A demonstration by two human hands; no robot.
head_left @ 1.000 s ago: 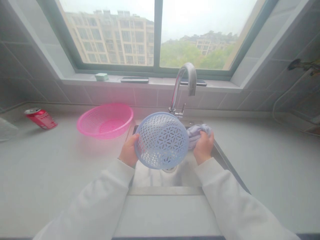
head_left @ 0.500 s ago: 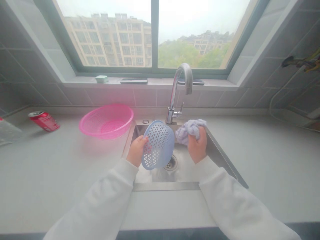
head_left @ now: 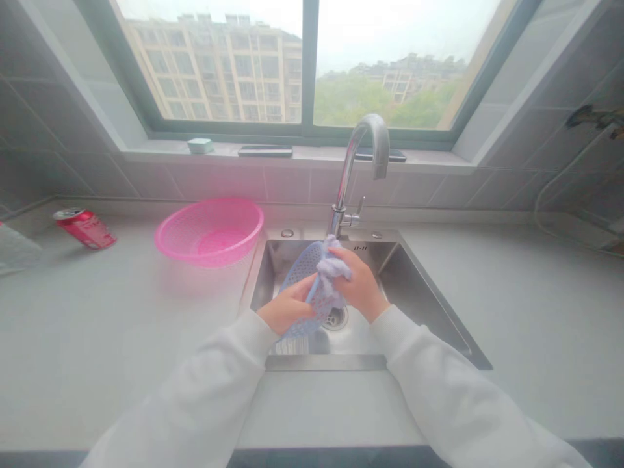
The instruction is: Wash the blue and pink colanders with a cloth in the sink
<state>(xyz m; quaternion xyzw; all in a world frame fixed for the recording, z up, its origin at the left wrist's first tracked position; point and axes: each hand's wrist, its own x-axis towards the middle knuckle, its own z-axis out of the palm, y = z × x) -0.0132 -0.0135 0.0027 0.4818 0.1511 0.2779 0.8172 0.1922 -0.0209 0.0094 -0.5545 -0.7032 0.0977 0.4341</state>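
Over the steel sink (head_left: 429, 305), my left hand (head_left: 288, 305) grips the rim of a light blue plastic basket (head_left: 298, 268) full of small holes. The basket is tilted up on its side, and part of it is hidden behind my hands. My right hand (head_left: 359, 281) is closed on a bunched, pale lilac cloth (head_left: 332, 270). That cloth presses against the basket's rim, close to my left fingers. Below them the drain (head_left: 336, 318) shows in the sink's floor.
A chrome faucet (head_left: 344, 175) rises behind the sink. On the left counter (head_left: 121, 338) stand a pink basket (head_left: 212, 234) and a tilted red can (head_left: 86, 229), with a clear plastic bag (head_left: 17, 250) at the far left. A small green box (head_left: 200, 145) sits on the windowsill.
My right hand has brought the cloth leftward from the sink's right side onto the basket's rim. The basket has turned, so its holed bottom no longer faces me.
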